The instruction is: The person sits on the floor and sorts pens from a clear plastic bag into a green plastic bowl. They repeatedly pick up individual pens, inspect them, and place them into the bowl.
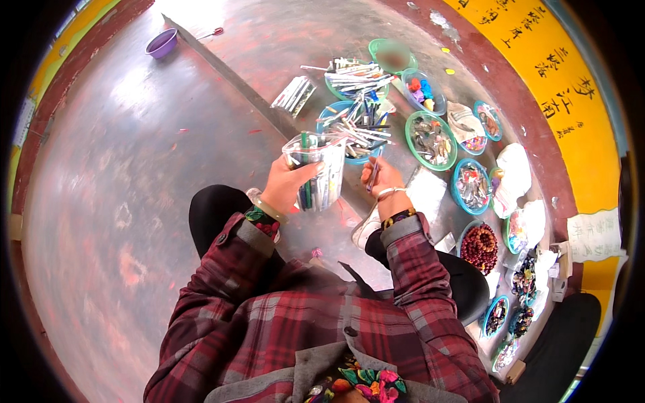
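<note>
My left hand is closed round a clear zip bag that stands upright, packed with white and dark green pens. To the right of it, my right hand pinches a slim dark pen, held apart from the bag. Just beyond both hands sits a blue basket heaped with loose pens. Behind it a green basket is piled with more white pens. A flat bundle of white pens lies on the floor to the left of these baskets.
Several baskets line the right side, among them a green basket of small items, a blue basket of packets and red-brown beads. A purple basin stands far left. A yellow wall with writing borders the right.
</note>
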`<state>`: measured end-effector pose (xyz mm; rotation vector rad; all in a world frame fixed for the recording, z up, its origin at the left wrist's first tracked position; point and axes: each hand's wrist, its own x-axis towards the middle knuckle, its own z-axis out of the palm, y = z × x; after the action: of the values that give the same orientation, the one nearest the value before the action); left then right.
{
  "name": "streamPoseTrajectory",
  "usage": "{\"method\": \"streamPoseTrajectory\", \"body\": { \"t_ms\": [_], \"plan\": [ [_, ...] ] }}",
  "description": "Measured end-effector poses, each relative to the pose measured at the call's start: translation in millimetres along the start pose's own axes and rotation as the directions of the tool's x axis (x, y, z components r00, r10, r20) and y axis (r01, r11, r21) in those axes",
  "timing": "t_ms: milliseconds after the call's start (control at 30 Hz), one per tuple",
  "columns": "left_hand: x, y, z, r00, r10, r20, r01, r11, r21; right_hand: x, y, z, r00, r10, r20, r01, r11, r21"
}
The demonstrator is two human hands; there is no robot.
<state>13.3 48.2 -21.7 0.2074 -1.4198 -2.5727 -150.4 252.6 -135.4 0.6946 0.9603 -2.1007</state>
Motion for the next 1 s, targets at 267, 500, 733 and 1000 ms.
{"method": "streamPoseTrajectory", "body": {
  "t_ms": [267,500,733,1000],
  "plan": [
    [-2,6,-5,0.994,-0.058,0.09,0.052,0.997,0.059,-86,-74,75,0.942,-0.29,0.169,0.335,0.774,-0.538],
    [-9,12,5,0.967,-0.088,0.237,0.07,0.994,0.086,-211,-99,101,0.898,-0.188,0.398,0.403,0.713,-0.574],
    [-9,-1,6,0.952,-0.134,0.274,0.117,0.99,0.077,-233,-102,79,0.775,-0.35,0.526,0.573,0.037,-0.819],
    [-15,-26,12,0.909,-0.317,0.269,0.331,0.944,-0.005,-238,-87,84,0.742,-0.445,0.501,0.651,0.302,-0.696]
  ]
}}
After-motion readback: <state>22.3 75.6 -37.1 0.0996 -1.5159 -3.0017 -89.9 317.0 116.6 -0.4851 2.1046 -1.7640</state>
